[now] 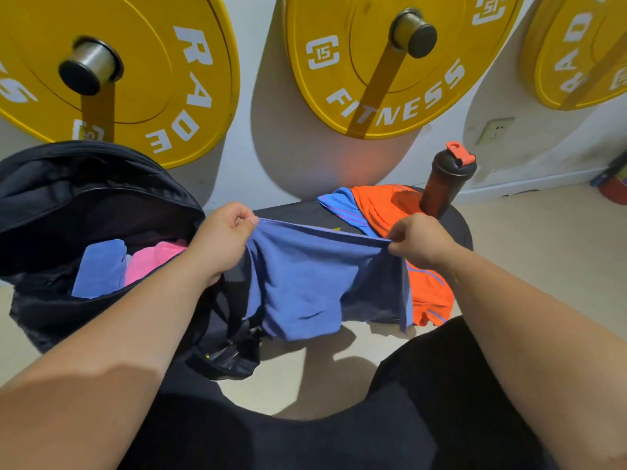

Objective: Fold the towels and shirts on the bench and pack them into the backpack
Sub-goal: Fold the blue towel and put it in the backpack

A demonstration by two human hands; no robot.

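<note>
A blue towel point(305, 276) hangs stretched between my hands above the front of the black bench point(298, 213). My left hand point(225, 234) pinches its upper left corner and my right hand point(419, 240) pinches its upper right corner. The black backpack point(68, 205) stands open at the left, with a folded blue towel point(100, 268) and a pink cloth point(152, 261) inside. An orange shirt with blue trim point(383, 208) lies spread on the bench behind the towel and drapes over its front edge.
A dark shaker bottle with an orange lid point(446, 179) stands on the bench's far right end. Yellow weight plates point(373, 62) hang on the wall behind. My dark-clothed knees point(441, 385) fill the foreground over a beige floor.
</note>
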